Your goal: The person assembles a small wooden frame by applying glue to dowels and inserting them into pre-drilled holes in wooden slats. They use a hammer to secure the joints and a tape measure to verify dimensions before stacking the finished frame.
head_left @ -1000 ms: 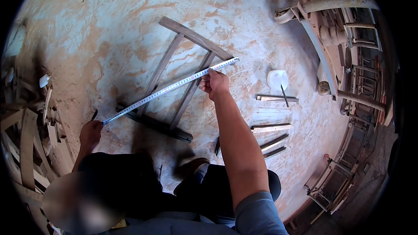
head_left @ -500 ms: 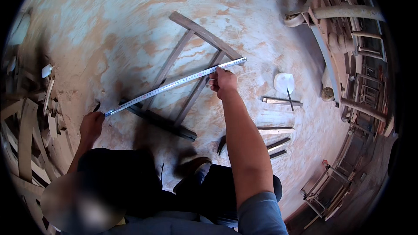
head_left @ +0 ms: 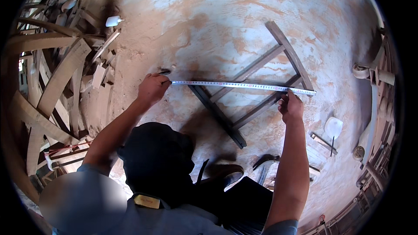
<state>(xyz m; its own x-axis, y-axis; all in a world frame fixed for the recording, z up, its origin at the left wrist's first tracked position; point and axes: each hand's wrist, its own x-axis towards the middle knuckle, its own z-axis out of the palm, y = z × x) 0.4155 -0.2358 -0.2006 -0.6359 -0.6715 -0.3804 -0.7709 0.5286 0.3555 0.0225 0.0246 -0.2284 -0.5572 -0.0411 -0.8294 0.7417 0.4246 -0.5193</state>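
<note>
A white tape measure blade (head_left: 226, 85) is stretched taut, slanting across a dark wooden frame (head_left: 257, 67) that lies on the floor. The frame has two longer end bars and two crosspieces between them. My left hand (head_left: 152, 89) is closed on the tape's left end, just past the frame's near-left bar; whatever part sits inside the fist is hidden. My right hand (head_left: 291, 105) pinches the blade close to its right end, near the corner of the far bar. The blade's tip sticks out a little beyond those fingers, at the frame's far-right corner.
Curved and straight timber offcuts (head_left: 65, 76) are piled at left, with a white squeeze bottle (head_left: 114, 21) nearby. A hammer (head_left: 263, 167) lies by my foot. To the right are a white dish (head_left: 333, 127) and wood strips (head_left: 323, 142); wooden furniture parts (head_left: 374, 78) line the right side.
The view has swung left, so the frame appears further right. Both hands still hold the tape across the frame, and its blade now looks nearly level in the picture.
</note>
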